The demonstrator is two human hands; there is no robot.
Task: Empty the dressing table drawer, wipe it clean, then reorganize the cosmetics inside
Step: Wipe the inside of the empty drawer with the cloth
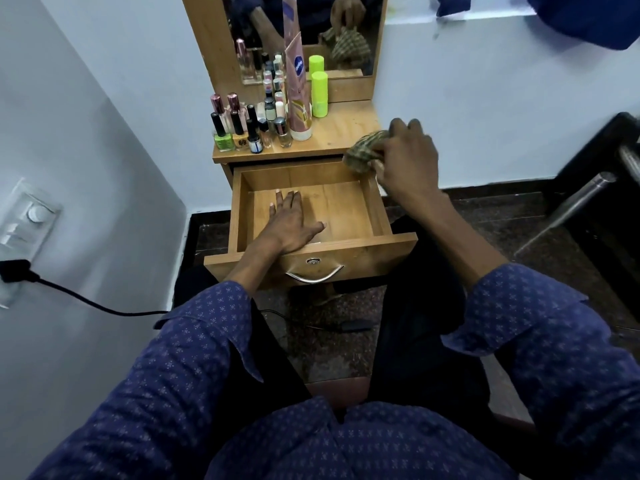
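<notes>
My right hand (407, 157) is curled round a bunched checked cloth (365, 150), which pokes out from my fingers toward the left, over the back right corner of the drawer (377, 211) where it meets the front edge of the dressing table top (332, 136). The drawer is pulled out and holds nothing but my left hand (289, 225), which lies flat with fingers spread on the left half of the drawer floor, pointing toward the back wall. So the bare wood to be wiped lies below and to the left of the cloth, and the right half of the floor is the nearer, uncovered part; I judge the cloth hand needs to drop down and inward there first. The drawer runs longer from side to side than front to back. The cosmetics, nail polish bottles (242, 129), a pink tube (298, 95) and a green stick (319, 93), stand along the left and back of the table top, well apart from the cloth.
</notes>
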